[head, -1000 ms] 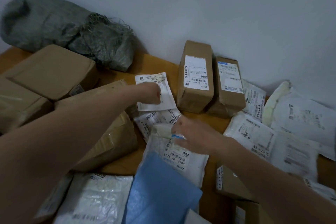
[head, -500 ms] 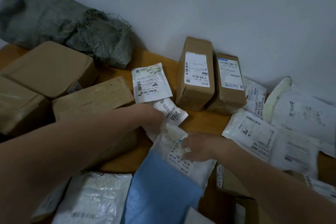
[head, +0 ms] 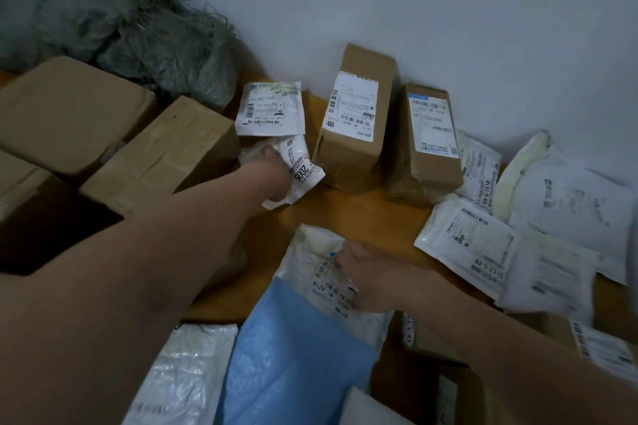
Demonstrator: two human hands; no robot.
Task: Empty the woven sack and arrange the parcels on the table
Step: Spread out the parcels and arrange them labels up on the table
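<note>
Wooden table (head: 359, 217) against pale wall (head: 448, 10); left hand (head: 272, 176) grips small mailer (head: 305, 176); right hand (head: 369, 281) pinches white pouch (head: 310, 254).

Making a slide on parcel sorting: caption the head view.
Left hand grips a small white mailer while the right hand holds a white parcel on the crowded table.

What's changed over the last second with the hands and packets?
The left hand let go of the top white packet, then took hold of the 2005 packet below it. The right hand keeps holding the A218 packet. The woven sack and labelled brown boxes stayed put.
</note>
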